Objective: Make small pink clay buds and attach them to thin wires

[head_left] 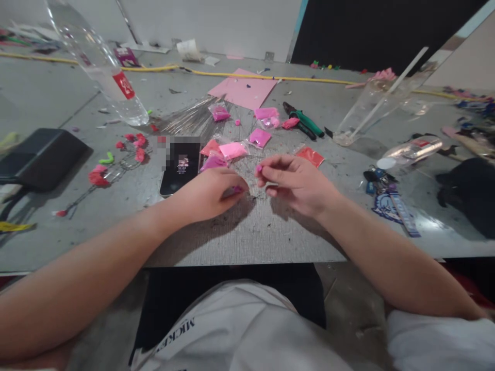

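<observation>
My right hand point(301, 183) pinches a small magenta lump of soft clay point(259, 168) between thumb and fingertips, just above the table. My left hand point(216, 190) is to the left of it, palm down with its fingers curled together. A bit of purple shows in the gap by its thumb; the fingers hide most of it. Just beyond the hands lie small plastic packets of pink clay point(233, 150), a purple packet point(214, 162) and a red packet point(310, 156). A phone point(181, 170) with a lit screen lies beside my left hand.
Thin wires point(193, 117) lie behind the phone, near a pink sheet point(247, 88) and green-handled pliers point(305, 122). A tall water bottle point(100, 72) stands left, a clear cup with a straw point(359, 113) right. Red pieces on wire point(99, 175), a dark box point(46, 157) and keys point(381, 178) flank my arms.
</observation>
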The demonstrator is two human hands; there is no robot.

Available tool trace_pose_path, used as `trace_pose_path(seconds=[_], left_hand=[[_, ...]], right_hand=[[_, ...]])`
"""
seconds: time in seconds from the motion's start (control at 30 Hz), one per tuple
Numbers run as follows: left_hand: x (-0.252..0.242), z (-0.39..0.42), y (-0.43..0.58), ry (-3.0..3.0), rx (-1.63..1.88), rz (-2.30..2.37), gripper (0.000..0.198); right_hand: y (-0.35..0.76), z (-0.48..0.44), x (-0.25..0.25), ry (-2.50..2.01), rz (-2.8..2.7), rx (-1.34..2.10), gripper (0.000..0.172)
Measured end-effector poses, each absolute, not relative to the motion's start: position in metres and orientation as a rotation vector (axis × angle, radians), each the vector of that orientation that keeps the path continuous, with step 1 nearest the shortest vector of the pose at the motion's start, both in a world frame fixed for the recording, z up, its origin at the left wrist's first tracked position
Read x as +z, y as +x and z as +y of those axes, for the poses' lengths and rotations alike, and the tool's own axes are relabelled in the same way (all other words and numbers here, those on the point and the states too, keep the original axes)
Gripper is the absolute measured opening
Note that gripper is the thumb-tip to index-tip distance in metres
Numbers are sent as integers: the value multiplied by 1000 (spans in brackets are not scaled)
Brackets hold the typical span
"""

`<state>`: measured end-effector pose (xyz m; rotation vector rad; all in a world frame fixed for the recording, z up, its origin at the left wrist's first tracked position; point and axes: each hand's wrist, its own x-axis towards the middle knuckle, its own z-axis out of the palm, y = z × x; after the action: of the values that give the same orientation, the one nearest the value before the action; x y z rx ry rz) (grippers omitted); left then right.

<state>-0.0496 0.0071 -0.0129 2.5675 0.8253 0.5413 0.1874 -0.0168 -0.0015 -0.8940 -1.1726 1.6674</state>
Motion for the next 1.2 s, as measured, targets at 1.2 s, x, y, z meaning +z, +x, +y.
trace_pose_path(seconds=[1.2], left_hand=[[-15, 56, 23, 3005, 255, 749, 21]], right_hand=[[226, 34, 3, -920, -790, 1363, 30]])
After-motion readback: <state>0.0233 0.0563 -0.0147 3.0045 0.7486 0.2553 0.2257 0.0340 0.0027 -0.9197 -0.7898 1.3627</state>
